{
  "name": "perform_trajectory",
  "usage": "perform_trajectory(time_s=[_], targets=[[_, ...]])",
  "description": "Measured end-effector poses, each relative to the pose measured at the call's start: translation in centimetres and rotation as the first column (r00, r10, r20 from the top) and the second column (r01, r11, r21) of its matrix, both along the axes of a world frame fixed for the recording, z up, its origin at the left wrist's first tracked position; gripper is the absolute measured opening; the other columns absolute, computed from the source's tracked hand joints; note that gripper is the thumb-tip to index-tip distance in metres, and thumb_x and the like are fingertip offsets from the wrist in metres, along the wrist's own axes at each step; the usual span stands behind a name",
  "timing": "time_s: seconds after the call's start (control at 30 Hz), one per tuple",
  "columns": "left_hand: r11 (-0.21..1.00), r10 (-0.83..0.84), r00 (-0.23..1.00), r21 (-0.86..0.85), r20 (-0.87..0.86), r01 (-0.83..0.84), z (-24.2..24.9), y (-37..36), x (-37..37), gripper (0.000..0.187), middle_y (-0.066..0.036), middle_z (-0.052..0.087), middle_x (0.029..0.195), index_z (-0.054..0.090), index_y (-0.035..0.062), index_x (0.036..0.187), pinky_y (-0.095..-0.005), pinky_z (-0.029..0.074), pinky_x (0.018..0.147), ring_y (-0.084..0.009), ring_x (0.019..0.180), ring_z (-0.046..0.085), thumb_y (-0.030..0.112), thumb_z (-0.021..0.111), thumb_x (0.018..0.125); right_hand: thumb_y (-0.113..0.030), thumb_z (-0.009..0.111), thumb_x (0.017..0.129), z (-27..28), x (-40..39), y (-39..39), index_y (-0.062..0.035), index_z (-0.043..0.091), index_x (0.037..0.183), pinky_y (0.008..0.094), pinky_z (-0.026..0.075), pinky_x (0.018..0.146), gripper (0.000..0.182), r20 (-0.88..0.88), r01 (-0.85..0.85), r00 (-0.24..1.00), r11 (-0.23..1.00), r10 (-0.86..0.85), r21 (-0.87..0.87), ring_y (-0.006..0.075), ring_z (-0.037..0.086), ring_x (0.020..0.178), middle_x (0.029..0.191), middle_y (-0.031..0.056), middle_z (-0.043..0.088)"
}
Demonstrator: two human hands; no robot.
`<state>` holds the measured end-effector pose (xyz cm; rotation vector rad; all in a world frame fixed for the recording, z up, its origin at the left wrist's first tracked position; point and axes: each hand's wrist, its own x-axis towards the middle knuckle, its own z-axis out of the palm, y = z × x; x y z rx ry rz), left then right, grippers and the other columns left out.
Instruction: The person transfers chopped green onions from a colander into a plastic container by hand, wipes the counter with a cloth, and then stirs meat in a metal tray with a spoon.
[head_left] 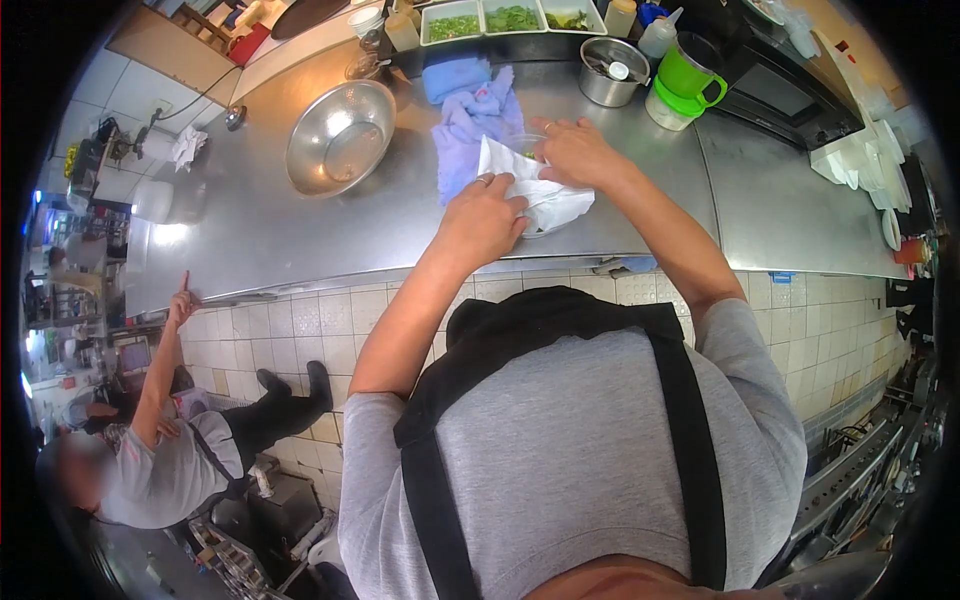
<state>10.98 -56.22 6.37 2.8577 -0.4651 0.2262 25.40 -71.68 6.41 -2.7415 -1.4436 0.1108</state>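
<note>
A white paper towel (552, 207) lies partly over what looks like a clear round container (527, 142) near the counter's front edge. A little green shows inside the container. My left hand (482, 218) is on the towel's left side, its fingers bent and gripping the towel. Across the container's upper right, my right hand (578, 153) has its fingers curled at the rim and the towel's edge. Just beyond is a crumpled lavender cloth (478, 125), with a folded blue cloth (455, 78) behind it.
Left on the steel counter (240, 215) stands a large metal bowl (341, 137). Behind are trays of greens (510, 18), a steel pot (612, 70) and a green-lidded container (675, 105). At the lower left, a co-worker (170, 450) extends an arm towards the counter.
</note>
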Motion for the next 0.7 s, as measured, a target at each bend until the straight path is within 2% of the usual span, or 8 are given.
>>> perform_trajectory(time_s=[0.07,0.13,0.23,0.37,0.43,0.57,0.63,0.7], targets=[[1.0,0.003,1.0,0.001,-0.015,-0.003,0.0,0.0,0.0,0.022,-0.014,0.057,0.121,0.07,0.0121,0.1,-0.0409,0.046,0.092,-0.0329,0.11,0.056,0.025,0.064,0.084,-0.017,0.064,0.08,-0.6,0.2,0.1,-0.0092,0.068,0.086,0.0474,0.039,0.093,0.011,0.007,-0.02,1.0,1.0,0.02,-0.007,0.0261,0.053,0.116,0.136,0.0092,0.05],[1.0,0.015,0.999,-0.002,-0.03,-0.015,0.0,0.1,0.1,0.022,-0.014,0.057,0.121,0.07,0.0126,0.1,-0.0406,0.046,0.093,-0.0329,0.11,0.055,0.026,0.063,0.084,-0.019,0.066,0.079,-0.7,0.5,0.3,-0.0098,0.068,0.085,0.0474,0.039,0.091,0.011,0.027,-0.061,0.998,0.98,0.057,0.189,0.0251,0.054,0.113,0.132,0.0073,0.052],[1.0,-0.007,0.998,0.013,-0.07,0.008,0.0,0.0,0.4,0.022,-0.014,0.057,0.121,0.07,0.013,0.1,-0.0398,0.046,0.093,-0.0323,0.11,0.056,0.027,0.063,0.084,-0.02,0.068,0.078,-1.2,0.9,0.8,-0.0099,0.067,0.084,0.047,0.039,0.09,0.011,0.12,-0.082,0.991,0.961,0.052,0.264,0.0251,0.054,0.111,0.129,0.0075,0.054],[1.0,0.004,0.993,0.019,-0.121,-0.002,0.1,-0.1,0.7,0.022,-0.014,0.058,0.12,0.07,0.0127,0.101,-0.0392,0.046,0.093,-0.0316,0.11,0.056,0.026,0.063,0.084,-0.021,0.069,0.078,-3.7,1.3,1.0,-0.0104,0.069,0.087,0.0454,0.039,0.091,0.014,0.281,-0.128,0.957,0.971,0.067,0.204,0.0248,0.054,0.111,0.129,0.008,0.054],[1.0,0.006,0.99,0.016,-0.142,-0.003,0.2,0.0,0.7,0.023,-0.014,0.058,0.12,0.069,0.0125,0.102,-0.0392,0.046,0.093,-0.0316,0.11,0.056,0.024,0.064,0.083,-0.021,0.071,0.076,-1.4,0.9,0.2,-0.0105,0.069,0.095,0.0476,0.038,0.092,0.022,0.093,-0.092,0.993,0.971,0.073,0.222,0.0259,0.054,0.112,0.133,0.0094,0.051],[0.998,0.065,0.998,-0.011,0.001,-0.064,1.8,0.7,0.8,0.036,-0.016,0.056,0.123,0.064,0.0092,0.111,-0.0395,0.046,0.093,-0.0324,0.111,0.056,0.021,0.07,0.077,-0.024,0.075,0.072,3.9,0.3,-2.7,-0.0107,0.068,0.105,0.0508,0.035,0.097,0.036,0.057,-0.136,0.99,0.962,0.126,0.236,0.0282,0.049,0.119,0.14,0.011,0.044],[0.996,0.09,0.993,0.004,0.074,-0.09,1.8,1.2,1.0,0.043,-0.016,0.055,0.124,0.062,0.0078,0.114,-0.0398,0.046,0.093,-0.0326,0.111,0.055,0.02,0.073,0.074,-0.026,0.079,0.067,5.1,-0.4,-3.6,-0.01,0.067,0.109,0.0544,0.032,0.103,0.046,-0.05,-0.066,0.997,0.998,0.066,-0.002,0.0296,0.042,0.127,0.146,0.0122,0.036],[0.999,0.04,0.999,0.031,0.029,-0.041,0.9,1.7,1.7,0.051,-0.017,0.055,0.124,0.06,0.0058,0.116,-0.0408,0.046,0.092,-0.0332,0.111,0.055,0.021,0.076,0.071,-0.027,0.079,0.067,4.6,-0.5,-3.2,-0.0099,0.066,0.11,0.0554,0.031,0.104,0.049,-0.085,-0.029,0.996,0.994,0.02,-0.104,0.0298,0.038,0.13,0.147,0.0123,0.034]])
